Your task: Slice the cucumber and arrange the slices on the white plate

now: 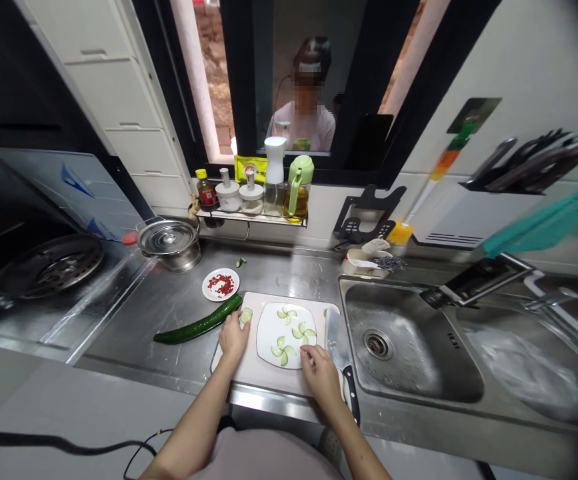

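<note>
My left hand is at the left side of the cutting board, its thumb and fingers closed around pale green cucumber slices. My right hand hovers at the lower right edge of a white square plate, fingertips pinched together; whatever is between them is too small to make out. On the plate, thin cucumber pieces are laid out in several pinwheel shapes. A long dark green cucumber lies left of my left hand. Right of the plate rests a knife, its black handle toward me.
A small white dish of chopped red pieces sits behind the cucumber. The sink and its faucet are to the right. A lidded steel pot, a seasoning shelf and a knife holder stand along the back.
</note>
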Motion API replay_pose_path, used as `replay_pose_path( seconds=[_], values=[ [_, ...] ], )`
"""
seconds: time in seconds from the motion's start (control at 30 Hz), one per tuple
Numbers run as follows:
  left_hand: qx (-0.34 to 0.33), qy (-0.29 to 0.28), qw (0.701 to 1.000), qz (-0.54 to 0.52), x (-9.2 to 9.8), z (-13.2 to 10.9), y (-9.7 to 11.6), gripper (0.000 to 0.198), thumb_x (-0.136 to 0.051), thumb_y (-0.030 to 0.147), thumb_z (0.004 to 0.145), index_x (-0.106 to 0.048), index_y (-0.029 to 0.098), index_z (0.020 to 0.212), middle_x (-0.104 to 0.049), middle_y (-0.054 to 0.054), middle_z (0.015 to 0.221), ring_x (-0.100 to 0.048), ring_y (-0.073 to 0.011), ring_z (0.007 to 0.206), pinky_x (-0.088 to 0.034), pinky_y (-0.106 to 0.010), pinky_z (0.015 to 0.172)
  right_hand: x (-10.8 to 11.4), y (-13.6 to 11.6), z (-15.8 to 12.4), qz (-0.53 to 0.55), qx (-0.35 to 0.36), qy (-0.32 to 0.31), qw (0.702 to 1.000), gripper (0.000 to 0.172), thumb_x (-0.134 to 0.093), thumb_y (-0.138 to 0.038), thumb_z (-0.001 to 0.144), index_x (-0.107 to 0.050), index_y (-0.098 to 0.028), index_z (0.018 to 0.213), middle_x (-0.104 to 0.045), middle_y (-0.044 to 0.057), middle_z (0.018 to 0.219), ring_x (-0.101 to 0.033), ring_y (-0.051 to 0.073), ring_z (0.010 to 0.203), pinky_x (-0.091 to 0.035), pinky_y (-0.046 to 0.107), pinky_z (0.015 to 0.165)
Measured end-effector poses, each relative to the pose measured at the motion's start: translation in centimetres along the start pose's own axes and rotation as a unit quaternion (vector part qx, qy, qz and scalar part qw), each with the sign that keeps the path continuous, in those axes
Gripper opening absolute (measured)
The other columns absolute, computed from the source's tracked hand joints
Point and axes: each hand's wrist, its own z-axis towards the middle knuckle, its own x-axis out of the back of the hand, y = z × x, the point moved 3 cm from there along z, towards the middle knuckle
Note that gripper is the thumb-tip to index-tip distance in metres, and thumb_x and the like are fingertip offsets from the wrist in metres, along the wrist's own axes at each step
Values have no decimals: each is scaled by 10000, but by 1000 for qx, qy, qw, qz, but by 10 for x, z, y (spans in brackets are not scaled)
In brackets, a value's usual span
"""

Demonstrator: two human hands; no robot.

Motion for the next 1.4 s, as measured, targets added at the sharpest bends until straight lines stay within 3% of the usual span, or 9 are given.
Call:
replay_pose_path(
  seconds=[0.2, 0.33, 0.5, 0.6, 0.83, 1.0, 1.1, 1.27, 1.4],
  values=[
    [-9, 31, 998, -61, 0, -2, 0, 234, -569, 244, 832, -589, 212, 1063, -633, -89, 1083, -617, -217, 941, -429, -291, 759, 0, -3, -2, 2, 0, -6, 1000, 311, -412, -321, 913, -697, -199, 935, -687, 88, 884, -618, 220, 889, -459, 313, 801],
    [15, 38, 979, -197, 0, -1, 0, 161, -560, 276, 831, -607, 193, 962, -673, -61, 936, -621, -179, 844, -443, -282, 757, 0, -5, -1, 12, -4, -7, 1000, 317, -410, -325, 909, -697, -193, 924, -687, 90, 883, -619, 219, 876, -461, 318, 799],
    [30, -18, 888, -458, 11, -3, 23, 333, -679, 405, 680, -626, 142, 877, -674, -81, 874, -623, -151, 780, -477, -270, 745, 10, -16, 20, 61, -3, 4, 998, 305, -433, -328, 887, -698, -181, 927, -697, 89, 903, -621, 208, 843, -468, 310, 762],
    [26, -72, 842, -533, 30, -11, 48, 420, -745, 416, 587, -642, 133, 879, -680, -73, 833, -619, -145, 740, -472, -266, 709, 22, -35, 44, 102, -1, 26, 994, 288, -475, -339, 860, -701, -184, 950, -702, 77, 898, -611, 186, 783, -472, 300, 743],
    [-55, -147, 806, -571, 78, -34, 95, 425, -792, 380, 578, -647, 161, 911, -633, 0, 714, -585, -110, 652, -458, -235, 657, 37, -78, 83, 233, 12, -5, 972, 291, -576, -365, 806, -678, -185, 1011, -692, 30, 852, -593, 148, 759, -474, 274, 745],
    [-83, -148, 809, -563, 79, -39, 101, 446, -800, 394, 576, -642, 160, 922, -628, 1, 739, -573, -98, 659, -454, -224, 669, 34, -88, 85, 266, 27, -19, 963, 183, -545, -324, 821, -644, -176, 780, -668, 13, 760, -582, 134, 718, -456, 251, 709],
    [-66, -120, 830, -541, 78, -39, 98, 469, -764, 475, 622, -645, 152, 941, -595, 19, 652, -510, -73, 555, -393, -191, 554, 37, -89, 84, 257, 35, -3, 966, 191, -538, -328, 835, -633, -179, 764, -659, 5, 746, -572, 131, 701, -447, 245, 693],
    [1, -249, 800, -545, 80, -43, 103, 570, -660, 585, 706, -621, 151, 1074, -623, -1, 665, -422, -42, 450, -211, -157, 424, 45, -91, 84, 228, 82, 3, 970, 200, -533, -331, 862, -659, -190, 799, -681, 17, 810, -583, 143, 760, -443, 251, 726],
    [23, -251, 784, -567, 87, -44, 108, 593, -750, 471, 634, -583, 182, 1125, -649, -6, 772, -491, -48, 540, -267, -142, 462, 43, -92, 83, 195, 123, -2, 973, 199, -535, -316, 883, -682, -202, 812, -690, 25, 838, -583, 151, 807, -434, 265, 771]
  ],
)
